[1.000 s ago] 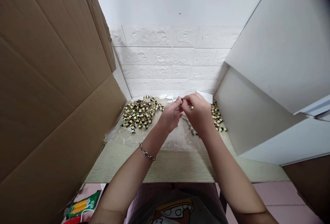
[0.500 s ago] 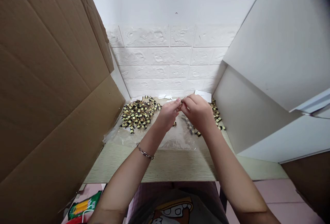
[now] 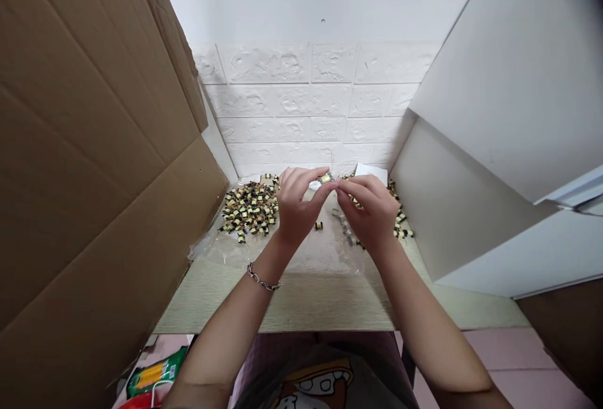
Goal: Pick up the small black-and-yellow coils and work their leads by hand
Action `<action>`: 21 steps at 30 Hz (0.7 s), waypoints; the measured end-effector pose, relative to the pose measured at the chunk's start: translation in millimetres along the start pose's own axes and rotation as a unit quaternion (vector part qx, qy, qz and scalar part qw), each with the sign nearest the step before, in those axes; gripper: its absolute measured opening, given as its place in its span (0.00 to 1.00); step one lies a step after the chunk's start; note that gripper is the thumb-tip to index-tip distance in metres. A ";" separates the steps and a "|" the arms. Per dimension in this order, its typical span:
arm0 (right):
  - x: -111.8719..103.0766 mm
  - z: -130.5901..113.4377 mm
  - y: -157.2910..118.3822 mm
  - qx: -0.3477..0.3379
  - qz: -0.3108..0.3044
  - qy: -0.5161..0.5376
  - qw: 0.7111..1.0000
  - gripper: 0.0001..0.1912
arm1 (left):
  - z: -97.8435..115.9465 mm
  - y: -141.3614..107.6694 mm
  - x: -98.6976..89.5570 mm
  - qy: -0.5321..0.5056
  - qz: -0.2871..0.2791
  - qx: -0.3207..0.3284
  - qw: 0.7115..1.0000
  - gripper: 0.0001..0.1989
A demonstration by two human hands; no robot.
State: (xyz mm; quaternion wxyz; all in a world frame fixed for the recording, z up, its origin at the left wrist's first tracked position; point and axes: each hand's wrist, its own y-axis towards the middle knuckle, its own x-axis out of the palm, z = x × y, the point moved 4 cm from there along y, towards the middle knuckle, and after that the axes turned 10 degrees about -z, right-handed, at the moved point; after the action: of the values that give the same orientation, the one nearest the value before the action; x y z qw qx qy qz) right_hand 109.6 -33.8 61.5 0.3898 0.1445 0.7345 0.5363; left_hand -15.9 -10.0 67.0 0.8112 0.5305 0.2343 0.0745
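Observation:
My left hand (image 3: 300,201) is closed in a pinch, thumb below and index finger above, on a small yellow-and-black transformer (image 3: 326,178) with a row of metal pins. Beside it, my right hand (image 3: 370,208) has its thumb and fingertips pressed together at the transformer's right end. Whatever those fingertips grip is too small to make out. On the plastic sheet below lies one single transformer (image 3: 319,225). To the left of my left hand spreads a pile of similar transformers (image 3: 250,209) with thin copper-coloured wires.
More transformers (image 3: 400,223) lie to the right, partly behind my right hand. A clear plastic sheet (image 3: 311,261) covers part of the table (image 3: 325,308). Cardboard (image 3: 117,145) stands on the left, a white panel (image 3: 452,201) on the right, a white brick-patterned wall (image 3: 282,101) behind.
My left hand has turned and opened its grip outward, so the transformer between its fingers now shows. My right hand has shifted slightly to the right and down.

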 end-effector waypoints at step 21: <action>7.7 23.5 4.6 0.231 -0.112 0.252 0.933 0.18 | -2.5 -2.8 3.6 0.095 -0.018 0.003 0.995 0.10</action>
State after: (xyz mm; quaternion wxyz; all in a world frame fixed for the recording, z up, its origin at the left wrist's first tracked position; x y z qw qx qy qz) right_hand 120.8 -11.3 59.5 0.2055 0.0071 0.9236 0.3234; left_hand -14.2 -7.8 62.6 0.7845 0.5194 0.3206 0.1091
